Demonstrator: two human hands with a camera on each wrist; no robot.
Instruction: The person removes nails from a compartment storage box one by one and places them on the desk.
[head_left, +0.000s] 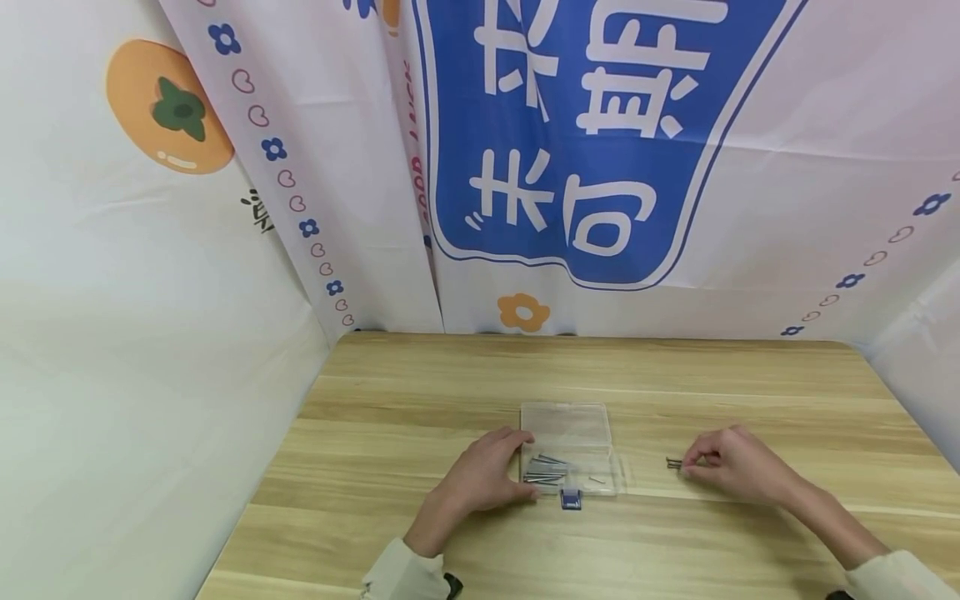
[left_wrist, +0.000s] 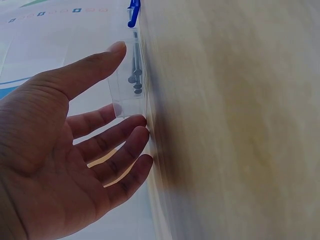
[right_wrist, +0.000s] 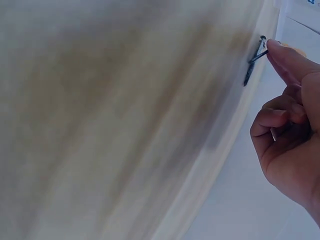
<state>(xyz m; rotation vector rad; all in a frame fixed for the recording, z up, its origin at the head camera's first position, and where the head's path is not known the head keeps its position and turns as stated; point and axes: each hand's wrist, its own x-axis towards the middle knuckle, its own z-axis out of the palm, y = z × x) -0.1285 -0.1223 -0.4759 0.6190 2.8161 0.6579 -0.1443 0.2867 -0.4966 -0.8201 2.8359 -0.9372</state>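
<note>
A clear plastic box (head_left: pixel 566 427) lies with its lid folded back, and a blue latch (head_left: pixel 571 499) sits at its front. Several silver nails (head_left: pixel 545 477) fill its left compartment; one small thin piece (head_left: pixel 596 480) lies in the right one. My left hand (head_left: pixel 491 471) holds the box's left end, thumb by the front wall and index fingertip near the hinge. To the right of the box, my right hand (head_left: pixel 742 465) pinches a dark screw (right_wrist: pixel 258 56) between thumb and index finger. Another dark screw (right_wrist: pixel 247 77) lies on the table, crossed by the pinched one.
The box and screws are on a wood-grain table (head_left: pixel 390 375). Behind it hangs a white cloth with a blue panel (head_left: pixel 570 150), and more white cloth (head_left: pixel 150 333) hangs along the left side.
</note>
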